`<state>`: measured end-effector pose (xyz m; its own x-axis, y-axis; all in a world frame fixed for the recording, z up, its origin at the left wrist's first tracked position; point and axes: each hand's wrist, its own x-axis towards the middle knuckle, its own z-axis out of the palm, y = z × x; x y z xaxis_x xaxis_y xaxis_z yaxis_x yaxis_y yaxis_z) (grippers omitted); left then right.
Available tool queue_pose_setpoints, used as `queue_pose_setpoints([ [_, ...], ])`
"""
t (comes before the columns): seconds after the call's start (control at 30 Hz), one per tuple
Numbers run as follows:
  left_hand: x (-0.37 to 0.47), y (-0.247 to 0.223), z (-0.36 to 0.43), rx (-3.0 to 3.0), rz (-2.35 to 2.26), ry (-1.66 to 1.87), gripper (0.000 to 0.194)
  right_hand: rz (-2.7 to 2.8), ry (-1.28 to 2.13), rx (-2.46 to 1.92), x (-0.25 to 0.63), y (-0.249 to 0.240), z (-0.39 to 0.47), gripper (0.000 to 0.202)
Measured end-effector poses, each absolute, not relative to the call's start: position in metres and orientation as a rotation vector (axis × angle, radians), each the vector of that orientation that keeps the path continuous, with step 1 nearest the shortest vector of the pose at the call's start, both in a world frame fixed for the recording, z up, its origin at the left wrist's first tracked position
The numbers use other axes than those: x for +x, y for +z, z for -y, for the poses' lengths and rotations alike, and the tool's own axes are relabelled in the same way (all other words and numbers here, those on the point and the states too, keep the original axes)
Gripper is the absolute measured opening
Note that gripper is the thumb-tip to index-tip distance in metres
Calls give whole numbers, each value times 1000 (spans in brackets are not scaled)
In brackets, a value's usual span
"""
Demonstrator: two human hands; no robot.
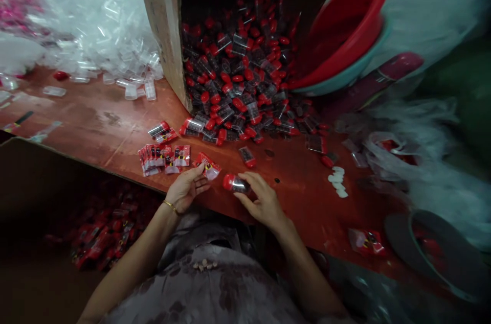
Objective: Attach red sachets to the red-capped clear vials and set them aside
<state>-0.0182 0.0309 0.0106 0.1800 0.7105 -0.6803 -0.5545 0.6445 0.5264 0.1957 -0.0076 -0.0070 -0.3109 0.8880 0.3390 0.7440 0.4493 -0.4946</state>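
Patterned clothing point(215, 288) fills the foreground. Beyond it, at the table point(291, 216), the left hand point(186, 190) pinches a red packet point(210, 168) by one end; the right hand point(265, 203) has its grip around a red-capped container point(237, 184), near the cardboard box point(164, 27).

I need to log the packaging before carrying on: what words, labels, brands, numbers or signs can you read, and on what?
No text is readable.
Red printed plastic sachet in the left hand: print too small and blurred.
Overlapping row of similar sachets: same.
Brown cardboard box: faint side marks, unreadable.
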Motion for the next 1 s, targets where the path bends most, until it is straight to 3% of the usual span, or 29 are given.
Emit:
queue_pose_setpoints([
  [0.27, -14, 11, -24, 267, -1045, 921, 29, 2059, 509, -1291, 179, 8, 16, 37],
  [0.57, -8, 3, -24, 312, -1074, 997, 40, 1913, 481, -1295, 175, 5, 26, 36],
  [1.0, -8, 6, -19, 490, -1110, 1040, 37, 1976, 690, -1272, 172, 12, 24, 32],
])
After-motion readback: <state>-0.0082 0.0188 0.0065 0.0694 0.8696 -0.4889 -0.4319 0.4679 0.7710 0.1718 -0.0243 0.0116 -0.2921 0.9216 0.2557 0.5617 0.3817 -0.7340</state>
